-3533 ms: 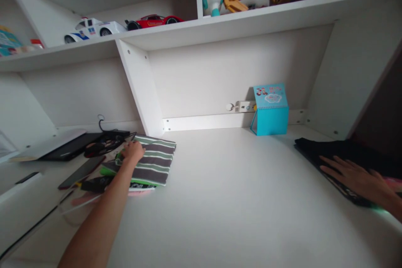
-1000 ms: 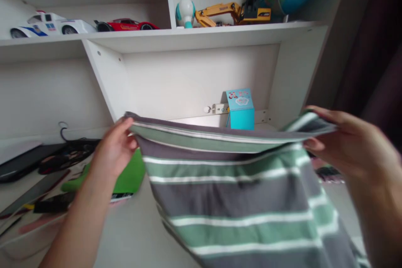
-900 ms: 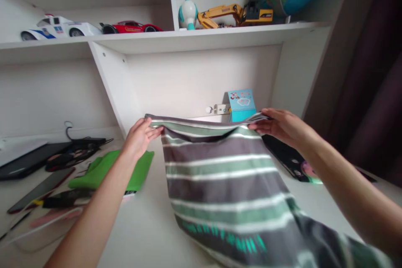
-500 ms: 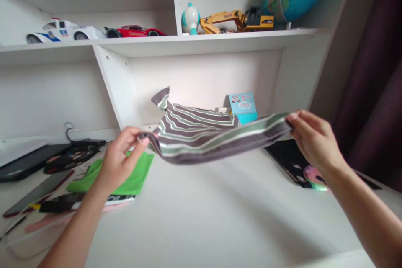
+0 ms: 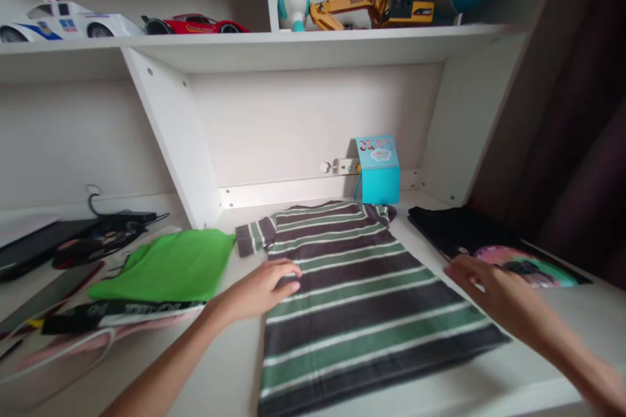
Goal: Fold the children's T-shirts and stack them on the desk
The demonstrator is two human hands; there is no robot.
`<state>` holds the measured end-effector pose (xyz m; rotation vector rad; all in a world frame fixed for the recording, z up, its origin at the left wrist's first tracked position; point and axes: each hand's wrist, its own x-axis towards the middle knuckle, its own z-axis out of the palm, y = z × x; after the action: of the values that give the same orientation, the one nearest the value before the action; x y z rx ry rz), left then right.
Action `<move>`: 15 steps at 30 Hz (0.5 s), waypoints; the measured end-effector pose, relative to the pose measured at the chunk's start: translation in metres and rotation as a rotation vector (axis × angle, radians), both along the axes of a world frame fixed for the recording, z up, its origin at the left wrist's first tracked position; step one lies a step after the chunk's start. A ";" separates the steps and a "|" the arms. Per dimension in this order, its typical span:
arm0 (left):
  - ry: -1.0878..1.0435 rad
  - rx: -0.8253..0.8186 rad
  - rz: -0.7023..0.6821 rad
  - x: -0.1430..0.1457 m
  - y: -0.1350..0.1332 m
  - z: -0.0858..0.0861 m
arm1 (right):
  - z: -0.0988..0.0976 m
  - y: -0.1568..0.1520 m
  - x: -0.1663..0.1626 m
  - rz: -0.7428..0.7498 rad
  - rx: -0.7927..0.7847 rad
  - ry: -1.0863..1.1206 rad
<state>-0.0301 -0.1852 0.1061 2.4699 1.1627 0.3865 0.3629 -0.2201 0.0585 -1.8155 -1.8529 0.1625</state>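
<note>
A short-sleeved T-shirt (image 5: 337,300) with dark grey, green and white stripes lies spread on the white desk, its collar at the back and its hem towards me. My left hand (image 5: 268,283) is over the shirt's left side, thumb and fingers apart, gripping nothing. By the shirt's right edge hovers my right hand (image 5: 493,290), slightly blurred, fingers loosely bent and apart from the cloth. The shirt's left sleeve (image 5: 257,236) sticks out sideways; the right sleeve (image 5: 380,214) looks bunched.
A folded green garment (image 5: 171,267) tops a pile at left, near cables (image 5: 105,234) and dark devices. Folded black clothing (image 5: 450,228) lies at right. Behind the shirt stand a blue desk calendar (image 5: 380,182) and a power strip (image 5: 346,166). Toys line the shelf (image 5: 313,45) above.
The striped shirt, held up by its hem in both hands before, now lies flat on the desk. Both hands have let go; the left has moved right and down.
</note>
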 end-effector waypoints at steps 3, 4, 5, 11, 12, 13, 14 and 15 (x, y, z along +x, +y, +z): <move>0.072 0.121 0.067 0.018 0.055 -0.032 | -0.003 0.015 -0.043 0.229 0.034 -0.086; 0.121 0.142 0.137 0.022 0.073 -0.043 | -0.008 0.017 -0.059 0.305 0.025 -0.114; 0.172 0.147 0.228 0.023 0.089 -0.054 | -0.015 0.017 -0.075 0.359 -0.004 -0.134; 0.335 0.028 0.609 -0.003 0.153 -0.084 | -0.035 -0.011 -0.118 0.638 -0.293 -0.119; 0.339 0.044 0.611 -0.009 0.158 -0.085 | -0.030 -0.011 -0.115 0.731 -0.315 -0.091; 0.341 0.067 0.608 -0.014 0.162 -0.087 | -0.023 -0.005 -0.109 0.786 -0.327 -0.061; 0.344 0.091 0.605 -0.018 0.164 -0.089 | -0.015 0.007 -0.101 0.752 -0.330 -0.048; 0.347 0.116 0.606 -0.020 0.165 -0.091 | -0.007 0.023 -0.090 0.643 -0.329 -0.046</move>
<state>-0.0501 -0.0199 0.0150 2.2869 2.0921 0.1861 0.2729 -0.1968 0.0514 -1.3470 -2.5019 0.6944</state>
